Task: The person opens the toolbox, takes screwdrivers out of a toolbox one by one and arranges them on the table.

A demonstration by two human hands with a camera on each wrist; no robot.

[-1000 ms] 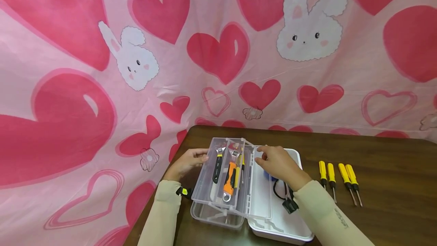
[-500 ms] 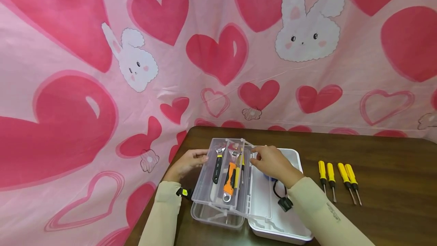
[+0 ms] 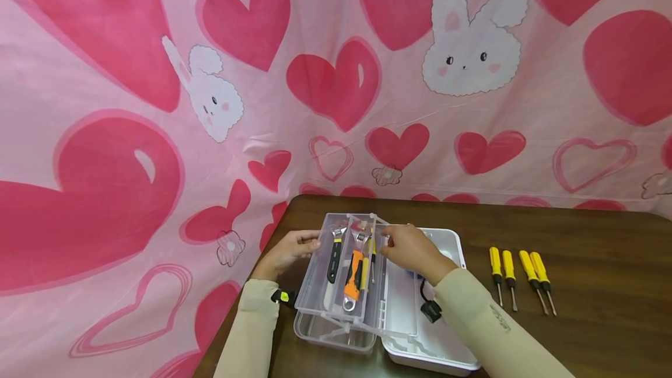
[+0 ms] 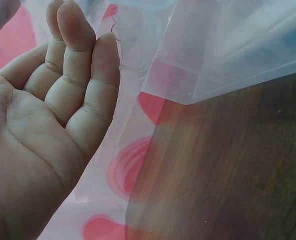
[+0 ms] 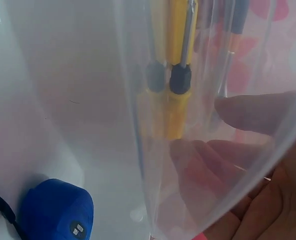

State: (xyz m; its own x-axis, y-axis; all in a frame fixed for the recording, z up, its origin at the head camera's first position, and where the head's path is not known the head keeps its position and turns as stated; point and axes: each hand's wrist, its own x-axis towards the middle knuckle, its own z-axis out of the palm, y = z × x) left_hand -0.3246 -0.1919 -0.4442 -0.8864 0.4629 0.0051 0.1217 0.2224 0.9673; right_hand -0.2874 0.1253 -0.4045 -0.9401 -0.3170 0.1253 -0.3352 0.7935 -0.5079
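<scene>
My left hand [image 3: 287,254] is at the left edge of a raised clear tray [image 3: 315,290]; its fingers [image 4: 105,65] are only slightly bent, fingertips close to the plastic. Inside the tray lie an adjustable wrench with a black handle [image 3: 334,260] and another with an orange handle [image 3: 354,276]. My right hand [image 3: 415,249] reaches over the tray's right side. Seen through translucent plastic in the right wrist view, its thumb [image 5: 248,112] and fingers are apart, fingertips near the end of a yellow screwdriver handle [image 5: 176,117]. Whether they touch it, I cannot tell.
The white toolbox base [image 3: 457,346] holds a blue tape measure [image 5: 57,210] and a black item on a cord [image 3: 430,310]. Several yellow-handled screwdrivers [image 3: 508,264] lie on the brown table [image 3: 604,284] to the right. A lower clear bin [image 3: 336,337] sits under the tray.
My right hand has moved left, from above the white base to the tray's right side. The left hand has stayed at the tray's left edge.
</scene>
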